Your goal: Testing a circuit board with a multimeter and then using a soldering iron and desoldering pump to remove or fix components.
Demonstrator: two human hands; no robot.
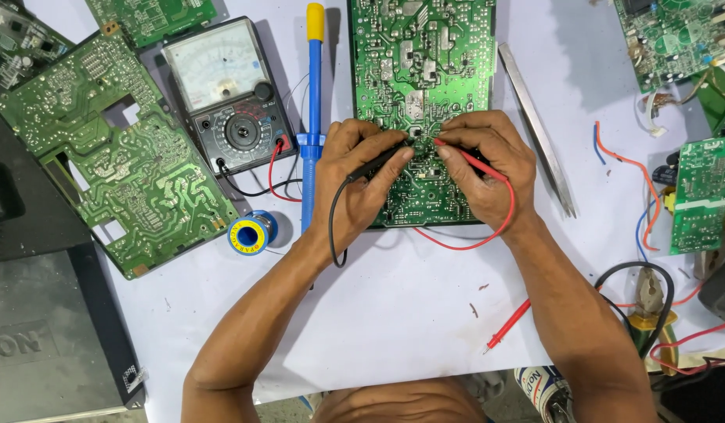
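Head view: a black probe [380, 163] is pinched in the left hand [355, 176] and a red probe [470, 159] in the right hand [488, 168], both tips pressed onto the green circuit board [421, 70]. Left of that board, a blue soldering iron [312, 117] and an analog multimeter [228, 94] are laid.

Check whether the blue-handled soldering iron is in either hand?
No, the blue-handled soldering iron lies on the table beside the left hand.

The circuit board [422, 78] lies centrally on the tabletop [409, 305]; multimeter [228, 94] to its left, tweezers [536, 125] right.
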